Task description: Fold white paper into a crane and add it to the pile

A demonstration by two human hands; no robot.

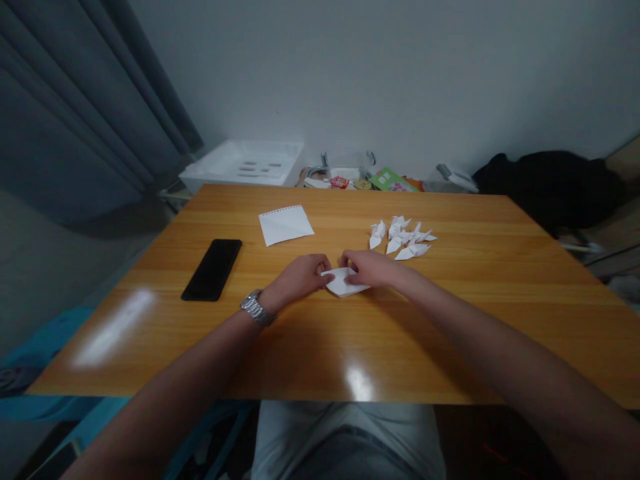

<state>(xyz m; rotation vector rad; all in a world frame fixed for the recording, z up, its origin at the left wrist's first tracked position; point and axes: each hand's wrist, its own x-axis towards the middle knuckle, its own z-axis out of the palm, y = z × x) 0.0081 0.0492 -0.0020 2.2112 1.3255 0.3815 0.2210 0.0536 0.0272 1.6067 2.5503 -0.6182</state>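
A folded piece of white paper [342, 285] is held between my two hands, low over the middle of the table. My left hand [304, 275], with a metal watch [257, 308] on its wrist, pinches the paper's left corner between thumb and fingers. On the other side my right hand [369, 268] grips the right part, its thumb lying on the paper. Some of the sheet is hidden under the right fingers. Beyond the right hand lies a group of several folded paper figures [404, 237], pointed like cranes. A flat white sheet [286, 225] with a torn, perforated edge rests farther back on the left.
The wooden table [430, 353] has a black phone [212, 269] at its left. Behind the far edge are a white foam box [245, 163], a green booklet [392, 180] and other small items. Dark cloth [550, 187] lies at the back right, and a blue chair [45, 343] stands at the left.
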